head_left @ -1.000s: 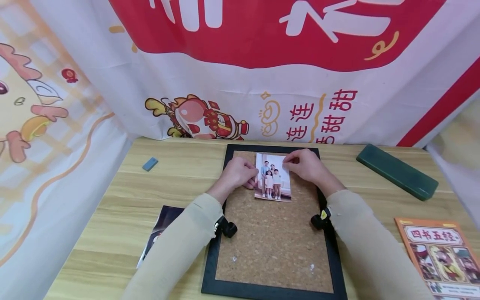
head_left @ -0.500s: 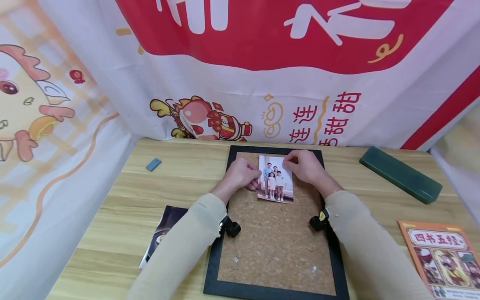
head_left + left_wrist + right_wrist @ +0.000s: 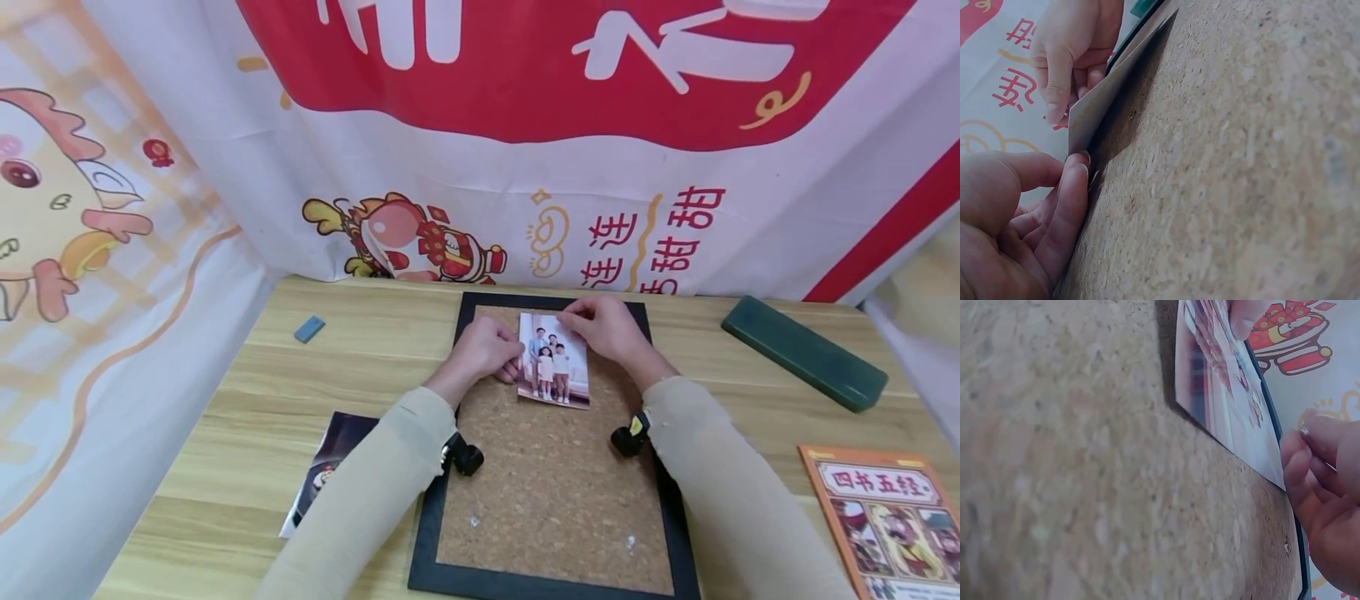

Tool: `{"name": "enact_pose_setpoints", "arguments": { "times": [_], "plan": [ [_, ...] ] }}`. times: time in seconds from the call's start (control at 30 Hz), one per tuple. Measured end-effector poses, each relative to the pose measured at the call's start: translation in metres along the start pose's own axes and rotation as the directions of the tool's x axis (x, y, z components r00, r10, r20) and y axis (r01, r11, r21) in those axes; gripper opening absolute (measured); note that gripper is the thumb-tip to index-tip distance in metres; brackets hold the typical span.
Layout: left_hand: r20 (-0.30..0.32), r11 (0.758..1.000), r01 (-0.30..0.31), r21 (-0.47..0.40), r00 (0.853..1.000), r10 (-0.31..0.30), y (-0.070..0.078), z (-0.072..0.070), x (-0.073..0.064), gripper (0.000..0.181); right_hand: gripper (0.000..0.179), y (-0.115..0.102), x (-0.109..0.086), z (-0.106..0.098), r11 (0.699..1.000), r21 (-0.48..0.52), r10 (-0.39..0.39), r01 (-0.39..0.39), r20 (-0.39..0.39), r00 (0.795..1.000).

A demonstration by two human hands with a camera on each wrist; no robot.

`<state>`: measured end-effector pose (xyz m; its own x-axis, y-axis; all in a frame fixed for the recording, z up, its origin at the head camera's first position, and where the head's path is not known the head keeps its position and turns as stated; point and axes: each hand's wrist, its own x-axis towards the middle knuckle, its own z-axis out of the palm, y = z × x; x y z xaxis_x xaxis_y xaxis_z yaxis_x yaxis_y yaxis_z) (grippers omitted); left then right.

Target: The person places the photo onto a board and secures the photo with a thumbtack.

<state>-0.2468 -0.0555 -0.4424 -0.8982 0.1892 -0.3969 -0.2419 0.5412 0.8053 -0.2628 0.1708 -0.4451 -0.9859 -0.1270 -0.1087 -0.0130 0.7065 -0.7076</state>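
A family photo (image 3: 555,367) lies near the top of a black-framed cork board (image 3: 555,483). My left hand (image 3: 483,348) pinches its left edge between thumb and fingers. In the left wrist view the photo (image 3: 1100,112) stands tilted off the cork, with a shadow beneath. My right hand (image 3: 609,329) is at the photo's upper right corner. Seen from the right wrist, this hand (image 3: 1325,487) pinches a small shiny clear piece (image 3: 1304,429), apparently a pushpin, between thumb and index finger. Its fingertips are just beside the photo's edge.
Two small clear bits (image 3: 474,521) sit low on the cork. A dark picture (image 3: 330,462) lies left of the board, partly under the left sleeve. A blue eraser-like block (image 3: 309,328), a green case (image 3: 806,354) and an orange book (image 3: 885,508) lie around on the wooden table.
My right fingertips have shifted left over the photo's upper right corner. The left hand keeps its pinch on the photo's left edge. The head view has shifted slightly.
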Motion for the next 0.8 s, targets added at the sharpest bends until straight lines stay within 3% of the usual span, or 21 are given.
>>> {"name": "enact_pose_setpoints", "arguments": {
  "times": [0.57, 0.8],
  "plan": [
    [-0.003, 1.0, -0.001, -0.015, 1.0, 0.001, -0.001, 0.0009, -0.0008, 0.021, 0.023, -0.0009, 0.0068, 0.0089, 0.983, 0.164, 0.082, -0.081, 0.0, 0.997],
    [0.006, 1.0, 0.0, -0.011, 1.0, 0.0, -0.0012, 0.0002, -0.0001, 0.02, 0.024, -0.0045, 0.0098, 0.0083, 0.941, 0.299, 0.146, -0.159, 0.064, 0.987]
  ]
}}
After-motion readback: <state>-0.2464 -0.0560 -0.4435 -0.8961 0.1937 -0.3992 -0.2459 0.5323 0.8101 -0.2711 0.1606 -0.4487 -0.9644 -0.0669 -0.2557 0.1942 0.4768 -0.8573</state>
